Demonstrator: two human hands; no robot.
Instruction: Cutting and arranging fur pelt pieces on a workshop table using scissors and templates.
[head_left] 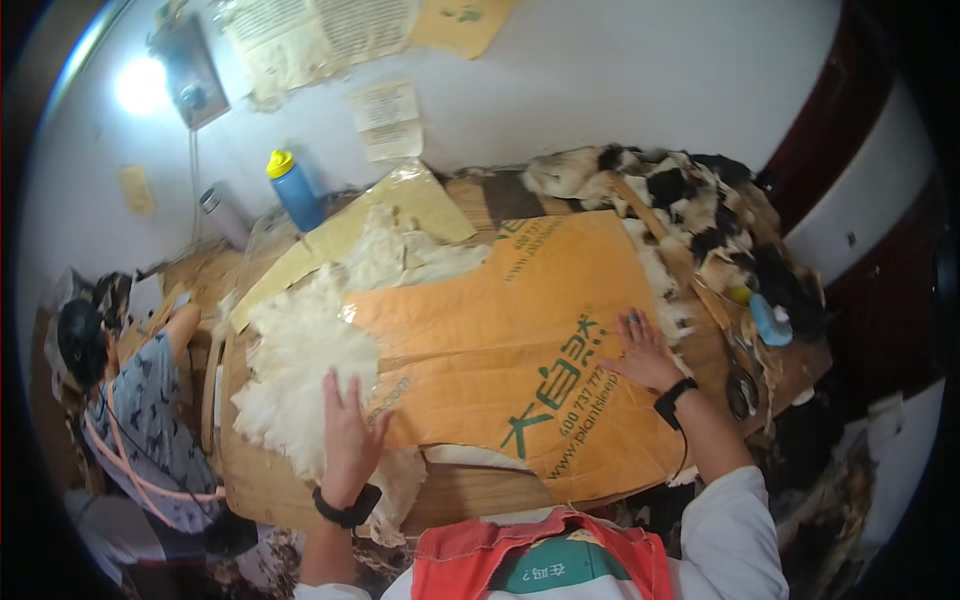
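A large orange sheet (440, 340) with dark green print lies over the middle of the wooden table, cut in an irregular pattern-like outline. Under its left side spreads a white, ragged-edged hide (290, 370). My right hand (645, 358) rests flat on the sheet's right part, fingers spread. At the left, my left hand (350, 440) is open with fingers stretched out, by the sheet's left edge where it meets the hide. Whether that palm presses on them or hovers just above, I cannot tell. Neither hand grips anything.
Scissors (741, 392) lie at the right, near a light blue object (770, 320) and piled black-and-white fur pieces (690, 200). A yellowish sheet (420, 205), a blue bottle (296, 195) and a grey flask (224, 218) are at the back. A co-worker (150, 420) sits at the left.
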